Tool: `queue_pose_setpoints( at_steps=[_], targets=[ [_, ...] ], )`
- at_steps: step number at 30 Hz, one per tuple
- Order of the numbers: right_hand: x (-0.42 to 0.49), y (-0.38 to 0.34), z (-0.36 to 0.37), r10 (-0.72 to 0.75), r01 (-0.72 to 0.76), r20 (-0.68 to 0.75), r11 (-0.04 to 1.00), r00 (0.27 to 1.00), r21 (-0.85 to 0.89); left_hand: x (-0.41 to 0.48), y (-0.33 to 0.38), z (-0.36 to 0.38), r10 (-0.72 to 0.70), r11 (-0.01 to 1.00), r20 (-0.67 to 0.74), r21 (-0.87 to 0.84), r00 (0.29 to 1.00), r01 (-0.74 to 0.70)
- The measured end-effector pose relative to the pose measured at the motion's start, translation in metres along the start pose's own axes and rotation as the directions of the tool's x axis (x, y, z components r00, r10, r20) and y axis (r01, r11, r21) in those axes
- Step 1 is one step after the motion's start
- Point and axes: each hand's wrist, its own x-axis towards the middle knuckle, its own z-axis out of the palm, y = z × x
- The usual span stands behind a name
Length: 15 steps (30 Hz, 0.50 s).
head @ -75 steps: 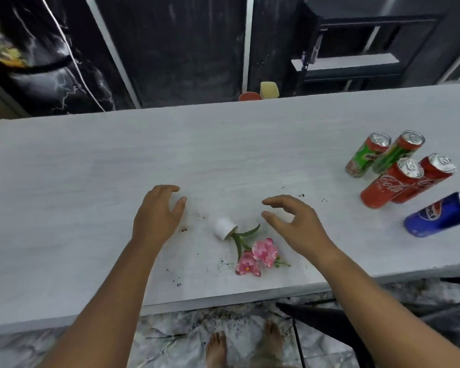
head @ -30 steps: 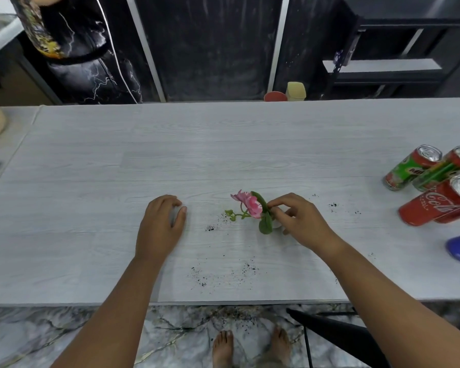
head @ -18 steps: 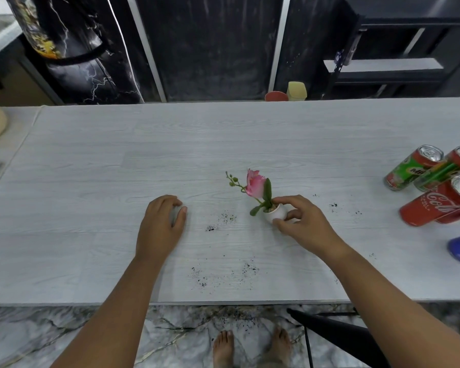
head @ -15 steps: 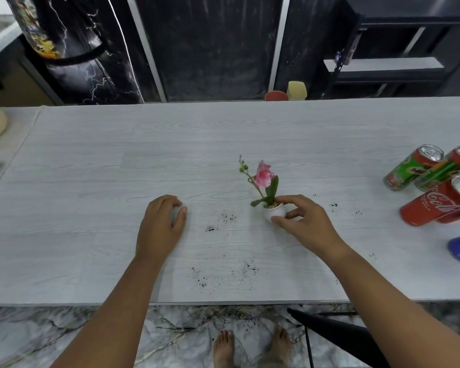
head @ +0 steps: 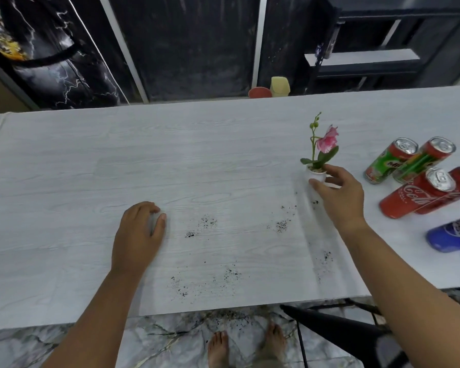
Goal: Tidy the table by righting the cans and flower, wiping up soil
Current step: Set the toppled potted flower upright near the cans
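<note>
A small white pot (head: 316, 176) with a pink flower (head: 327, 140) stands upright on the table. My right hand (head: 339, 193) grips the pot with thumb and fingers. My left hand (head: 137, 236) rests palm down on the table, well left of the pot, fingers lightly curled and holding nothing. Dark soil specks (head: 205, 224) lie scattered between my hands and toward the front edge. Several cans lie on their sides at the right: a green Milo can (head: 385, 162), a red Coca-Cola can (head: 414, 195) and a blue Pepsi can (head: 452, 233) among them.
The white wood-grain table (head: 144, 160) stretches wide to the left. A red cup (head: 259, 92) and a yellow cup (head: 280, 86) sit behind its far edge. A black chair (head: 343, 328) stands below the front edge at right, near my bare feet.
My right hand lifted the fallen flower pot upright and carried it right and farther back, toward the cans. My left hand stayed resting in place.
</note>
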Motion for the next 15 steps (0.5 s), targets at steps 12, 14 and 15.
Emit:
queue_pose_setpoints(
  at_steps=[12,14,15],
  targets=[
    [0.072,0.033,-0.016,0.113,-0.114,-0.189,0.993,0.975,0.005,0.0,0.004,-0.001,-0.023,1.0,-0.002,0.02,1.0,0.023],
    [0.074,0.039,-0.015,0.109,-0.112,-0.191,0.994,0.976,-0.006,0.0,0.004,0.0,-0.022,0.999,-0.001,0.024,1.0,0.022],
    [0.074,0.041,-0.015,0.105,-0.109,-0.189,0.994,0.976,-0.007,0.0,0.004,0.0,-0.02,1.0,0.0,0.024,1.0,0.02]
  ],
)
